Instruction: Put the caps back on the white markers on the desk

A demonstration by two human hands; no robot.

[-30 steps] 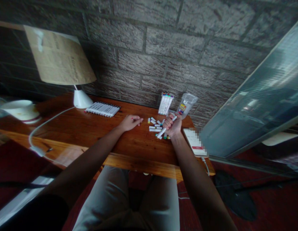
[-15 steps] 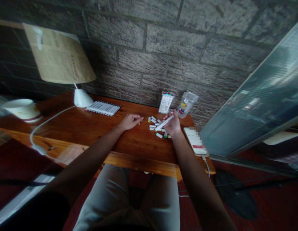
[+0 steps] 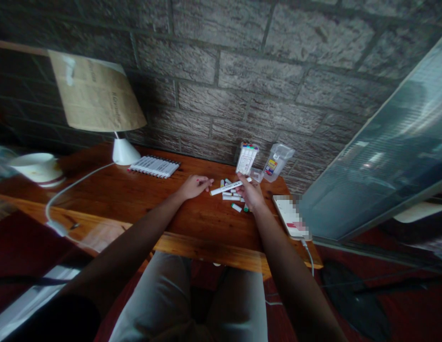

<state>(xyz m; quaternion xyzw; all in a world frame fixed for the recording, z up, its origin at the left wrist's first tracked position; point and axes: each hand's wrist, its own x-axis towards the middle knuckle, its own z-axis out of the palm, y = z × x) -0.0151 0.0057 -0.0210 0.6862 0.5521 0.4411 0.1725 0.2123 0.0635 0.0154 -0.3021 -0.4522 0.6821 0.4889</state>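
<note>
My right hand (image 3: 252, 192) grips a white marker (image 3: 226, 187), which lies tilted across the fingers, its far end pointing left. Close to that end is my left hand (image 3: 194, 187), palm turned inward, fingers loosely extended and holding nothing I can see; a small red spot shows on it. Whether it touches the marker I cannot tell. Beneath the held marker lies a loose pile of short white pieces with coloured ends, like marker caps or pens (image 3: 231, 197). One green-ended piece (image 3: 236, 207) lies at the front of the pile.
Behind the pile stand a clear case filled with markers (image 3: 246, 159) and an open clear case (image 3: 277, 164). A row of markers (image 3: 155, 166) lies by the lamp (image 3: 124, 152). A paper cup (image 3: 39, 168) is at left, a phone (image 3: 290, 216) with cable at right.
My right hand has turned and moved slightly left, bringing the marker to a flatter angle with its end near my left hand. The left hand has barely moved; the view has tilted a little.
</note>
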